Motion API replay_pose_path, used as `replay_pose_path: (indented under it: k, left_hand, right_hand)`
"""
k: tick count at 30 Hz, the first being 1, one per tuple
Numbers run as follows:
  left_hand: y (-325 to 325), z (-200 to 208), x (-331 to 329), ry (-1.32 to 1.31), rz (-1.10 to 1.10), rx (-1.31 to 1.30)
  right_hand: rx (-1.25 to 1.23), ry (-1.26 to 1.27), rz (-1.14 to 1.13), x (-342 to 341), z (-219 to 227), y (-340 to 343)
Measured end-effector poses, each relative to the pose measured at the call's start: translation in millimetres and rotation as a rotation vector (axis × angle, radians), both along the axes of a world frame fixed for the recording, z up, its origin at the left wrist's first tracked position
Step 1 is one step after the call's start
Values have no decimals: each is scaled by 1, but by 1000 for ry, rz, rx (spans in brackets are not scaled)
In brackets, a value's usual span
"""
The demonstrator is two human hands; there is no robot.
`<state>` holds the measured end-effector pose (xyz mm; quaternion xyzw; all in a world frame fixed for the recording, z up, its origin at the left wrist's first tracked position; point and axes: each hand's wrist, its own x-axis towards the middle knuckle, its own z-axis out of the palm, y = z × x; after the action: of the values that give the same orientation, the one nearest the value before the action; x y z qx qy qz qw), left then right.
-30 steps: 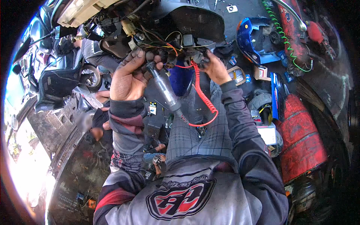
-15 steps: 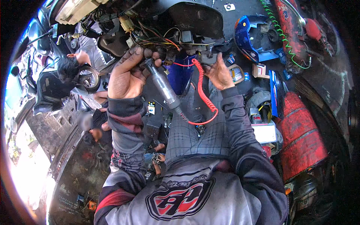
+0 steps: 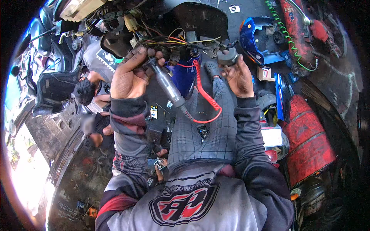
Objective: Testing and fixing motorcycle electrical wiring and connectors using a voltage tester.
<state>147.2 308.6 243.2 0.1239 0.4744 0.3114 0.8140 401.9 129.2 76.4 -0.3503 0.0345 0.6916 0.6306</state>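
Observation:
My left hand (image 3: 131, 75) is closed around the upper end of what looks like a test light (image 3: 166, 84), a grey translucent cylinder that slants down to the right. From its lower end a red coiled lead (image 3: 204, 86) loops up toward the wiring. The fingertips are up against a bundle of bare motorbike wires (image 3: 169, 40), partly hidden behind them. My right hand (image 3: 239, 79) pinches a dark grey rounded part (image 3: 227, 57) at the right of the wiring; its exact kind does not show. A glossy blue body panel (image 3: 185, 75) stands below the wires.
A blue fairing (image 3: 262, 40) lies on the floor to the right, near a green coiled hose (image 3: 287, 32) and a small carton (image 3: 265, 74). A red bench (image 3: 308, 138) is at the lower right. Two people crouch at left, beside a dark scooter (image 3: 54, 88).
My right hand has moved right and slightly down, and the grey part now shows plainly in its fingers. My left hand stays with the tester. A person at left has leaned lower.

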Motion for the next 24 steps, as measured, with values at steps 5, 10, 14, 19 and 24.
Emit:
replay_pose_path:
  k: [5,10,14,19,24]
  left_hand:
    - [1,-3,-4,67,-1,-5]
    - [1,-2,4,51,-33,40]
    - [4,-2,-2,23,-51,43]
    - [5,-2,0,38,-70,53]
    - [6,-5,-2,16,-77,51]
  right_hand:
    - [-3,21,35,-7,13,12]
    - [67,-46,63,-7,11,7]
    - [24,-57,13,-12,9,7]
    - [90,-94,80,-10,5,8]
    - [97,-265,65,-9,-9,2]
